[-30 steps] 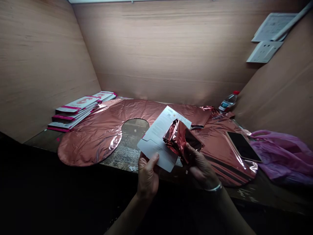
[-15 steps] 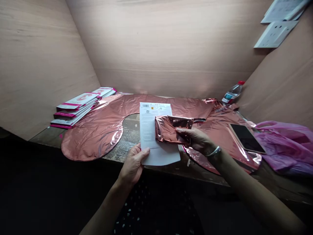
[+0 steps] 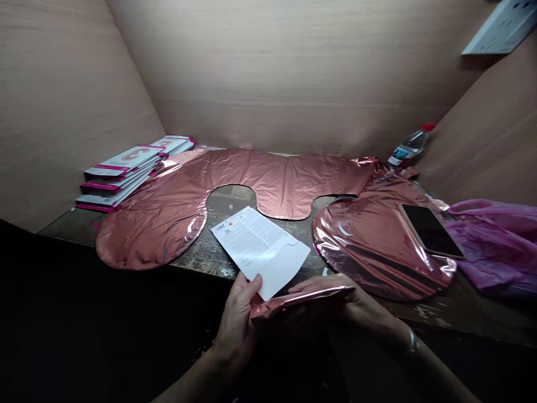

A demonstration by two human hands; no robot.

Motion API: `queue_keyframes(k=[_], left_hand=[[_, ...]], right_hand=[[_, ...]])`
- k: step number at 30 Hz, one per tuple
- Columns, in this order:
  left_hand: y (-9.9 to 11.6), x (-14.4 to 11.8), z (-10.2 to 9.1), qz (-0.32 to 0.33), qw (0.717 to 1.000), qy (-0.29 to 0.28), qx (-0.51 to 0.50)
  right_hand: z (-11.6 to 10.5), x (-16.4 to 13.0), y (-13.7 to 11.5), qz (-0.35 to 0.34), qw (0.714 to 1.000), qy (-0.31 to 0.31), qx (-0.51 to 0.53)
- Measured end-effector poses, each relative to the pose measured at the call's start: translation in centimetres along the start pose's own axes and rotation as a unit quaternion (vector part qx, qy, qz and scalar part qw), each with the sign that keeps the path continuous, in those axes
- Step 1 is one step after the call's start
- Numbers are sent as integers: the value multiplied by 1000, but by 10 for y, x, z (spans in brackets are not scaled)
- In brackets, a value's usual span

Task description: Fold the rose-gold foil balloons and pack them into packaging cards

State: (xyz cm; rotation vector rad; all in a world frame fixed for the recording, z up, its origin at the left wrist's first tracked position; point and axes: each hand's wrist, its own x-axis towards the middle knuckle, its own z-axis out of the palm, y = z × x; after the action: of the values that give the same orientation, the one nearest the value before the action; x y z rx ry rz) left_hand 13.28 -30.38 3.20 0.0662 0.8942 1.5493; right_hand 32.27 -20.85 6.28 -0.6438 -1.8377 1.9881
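Observation:
My left hand (image 3: 237,313) is closed, its thumb over the lower edge of a white paper envelope (image 3: 260,240). The envelope has printed text and a curved flap, and it tilts toward the upper left. Just below it is a folded rose-gold foil balloon (image 3: 306,296), its left end at my left fingers. My right hand (image 3: 361,305) grips the balloon's right end, with fingers stretched behind it. A large flat rose-gold foil balloon (image 3: 159,224) with rounded lobes lies spread over the table (image 3: 205,254) beyond the hands.
Several white-and-pink envelopes (image 3: 126,162) are stacked at left. On the right, a dark-screened phone (image 3: 432,230) rests on foil, beside a pink plastic bag (image 3: 499,240). A red-capped bottle (image 3: 409,148) leans behind. Wooden panels (image 3: 293,73) enclose the table, with a wall socket (image 3: 499,31) at upper right.
The folded balloon has come down from in front of the envelope to below it, nearer my body. The envelope has tilted leftward. My right hand has moved lower, and the view has shifted slightly.

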Motion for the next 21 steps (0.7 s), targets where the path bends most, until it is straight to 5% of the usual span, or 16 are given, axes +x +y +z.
queue_keyframes(k=[2,5,9,15,21], left_hand=[[-7,-2,1,14,1000,7,0],[-20,-4,2,40,999,-14,15],[-39,-3,-3,75,994,-22,71],[-48,1,-16,185,964,-17,193],[-20,20,-17,140,969,-83,186]], right_hand=[[6,-8,7,44,991,53,112],[16,-15,22,88,937,154,300],[19,-11,37,110,880,239,395],[10,11,31,105,833,250,482],[15,44,6,90,851,200,478]])
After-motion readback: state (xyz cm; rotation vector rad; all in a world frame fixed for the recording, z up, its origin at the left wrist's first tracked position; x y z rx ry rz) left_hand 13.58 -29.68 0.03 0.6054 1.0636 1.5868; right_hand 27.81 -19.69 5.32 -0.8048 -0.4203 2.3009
